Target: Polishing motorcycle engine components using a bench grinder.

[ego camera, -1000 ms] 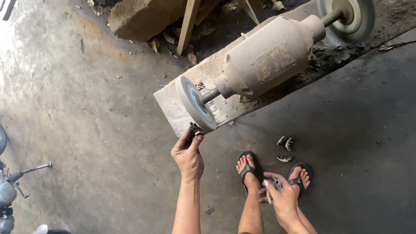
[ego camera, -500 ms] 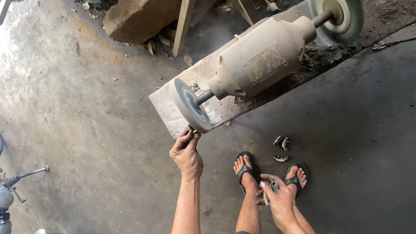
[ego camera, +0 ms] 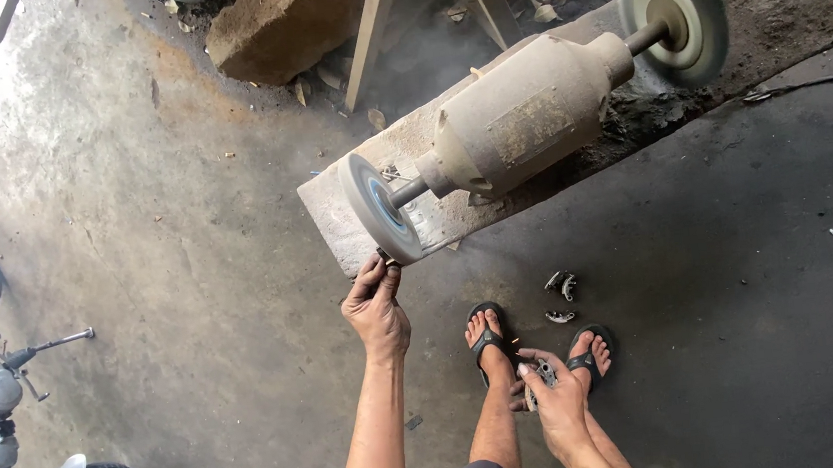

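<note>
Two hands, left hand (ego camera: 376,311) at grinding wheel (ego camera: 378,208) (right hand (ego camera: 555,400) low)

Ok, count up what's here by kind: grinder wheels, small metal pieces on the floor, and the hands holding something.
Grinder wheels: 2, near wheel, far wheel
Loose metal pieces on the floor: 3
Hands holding a piece: 2, left hand, right hand
Total: 7
</note>
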